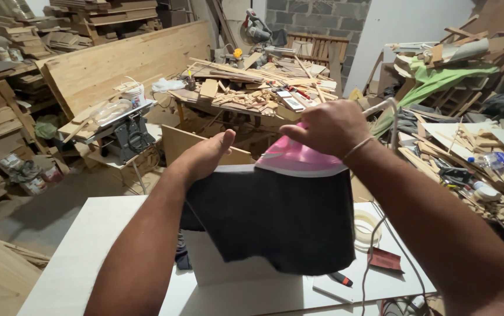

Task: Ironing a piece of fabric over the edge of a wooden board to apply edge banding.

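Note:
My right hand (328, 126) is closed on top of a pink and white clothes iron (296, 157), which stands on the upper edge of a dark cloth (281, 216). The cloth hangs down over an upright white panel (222, 266) on a white table (88, 246). My left hand (205, 155) presses on the cloth's top left edge, thumb raised, gripping it against the panel. A thin grey cord (375, 260) runs down from the iron past my right forearm.
On the table's right side lie a roll of white tape (366, 225), a red-brown sheet (385, 258) and an orange-tipped tool (341, 279). A table saw (126, 131), a bench piled with wood scraps (252, 88) and an offcut heap with a bottle (492, 160) surround it.

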